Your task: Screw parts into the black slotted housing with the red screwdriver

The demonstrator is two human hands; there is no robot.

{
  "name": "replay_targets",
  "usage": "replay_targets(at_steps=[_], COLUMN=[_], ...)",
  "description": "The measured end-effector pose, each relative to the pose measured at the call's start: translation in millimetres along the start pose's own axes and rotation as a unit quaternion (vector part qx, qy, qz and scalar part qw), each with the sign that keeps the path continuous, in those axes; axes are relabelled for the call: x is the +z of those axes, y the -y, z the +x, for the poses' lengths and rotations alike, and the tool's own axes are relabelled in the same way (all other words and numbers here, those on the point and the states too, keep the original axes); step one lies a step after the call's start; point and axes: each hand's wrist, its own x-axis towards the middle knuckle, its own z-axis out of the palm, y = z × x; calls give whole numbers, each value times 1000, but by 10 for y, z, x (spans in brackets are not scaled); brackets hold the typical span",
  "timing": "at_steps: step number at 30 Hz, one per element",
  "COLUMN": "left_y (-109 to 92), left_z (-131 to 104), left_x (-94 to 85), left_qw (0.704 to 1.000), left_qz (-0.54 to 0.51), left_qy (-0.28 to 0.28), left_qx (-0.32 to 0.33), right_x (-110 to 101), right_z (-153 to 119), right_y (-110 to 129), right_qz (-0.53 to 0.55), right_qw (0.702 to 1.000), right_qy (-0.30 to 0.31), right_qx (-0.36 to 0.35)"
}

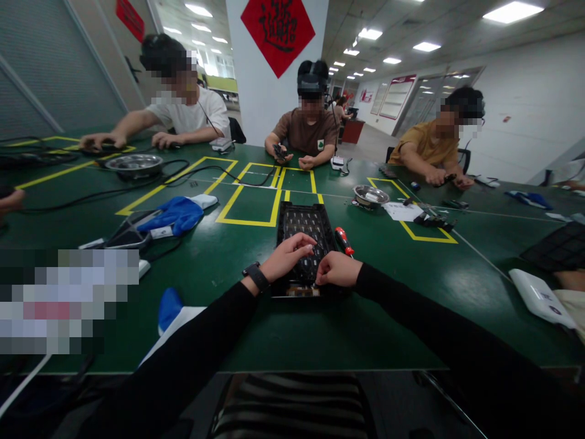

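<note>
Screwdriver (342, 239) right of case (302, 208) (both on table (237, 250)).

My left hand (289, 255) curved over the black case (287, 221) in front of me, while my right hand (339, 269) bunched its fingertips at the case's five o'clock corner. From the case, a red-and-black screwdriver (344, 240) lay just beside it toward three o'clock, a metal bowl (371, 197) sat farther off at two, and a blue glove (180, 214) rested near ten.

Pillar (256, 100): white, hung with a red diamond poster (278, 36)
Ceiling lights (512, 12): bright white panels
Right wall (539, 91): pale
Floor (375, 139): grey
Table (311, 335): green, yellow-taped
</note>
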Motion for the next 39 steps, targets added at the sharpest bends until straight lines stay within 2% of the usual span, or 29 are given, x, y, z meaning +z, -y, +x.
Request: replay_targets(at_steps=[3,5,6,8,10,11,12,14,16,19,21,22,25,27,30,33,39], left_y=[-3,-2,-3,-13,-39,-59,-84,-142,-204,-278,-305,-312,-310,-294,-261,-235,-221], left_z=[-1,-1,-1,-3,-11,-18,-28,-53,-85,-134,-157,-163,-165,-156,-133,-109,-93], left_x=[-1,-2,-1,2,8,13,18,32,49,78,98,106,122,124,117,108,102], left_qw=[1000,1000,1000,1000,999,999,998,994,985,962,952,950,958,965,970,969,971], left_qz=[1,3,5,17,36,47,61,102,162,255,289,295,276,246,210,197,175], left_qy=[0,1,2,4,-1,-4,-7,-15,-25,-36,-32,-25,15,48,89,121,144], left_qx=[-1,2,3,6,12,16,22,38,59,90,97,95,83,79,88,93,77], right_x=[-46,-119,-161,-231,-251,-236,-209,-136,-80,-88,-132,-151,-141,-69,84,188,167], right_z=[-1,-12,-22,-47,-63,-63,-56,-26,9,26,-3,-27,-105,-132,-125,-111,-157], right_y=[-15,-52,-84,-185,-336,-425,-521,-708,-856,-922,-837,-760,-458,-267,-99,-71,-90], right_qz=[25,33,20,-47,-129,-152,-157,-115,-2,134,226,294,481,524,556,574,601], right_qw=[1000,999,997,974,920,901,898,920,941,941,927,907,818,795,778,769,764], right_qy=[-6,-35,-76,-210,-335,-358,-349,-302,-286,-284,-293,-300,-295,-268,-234,-205,-150], right_qx=[-4,-4,7,68,156,193,216,220,181,123,68,25,-111,-147,-177,-192,-181])
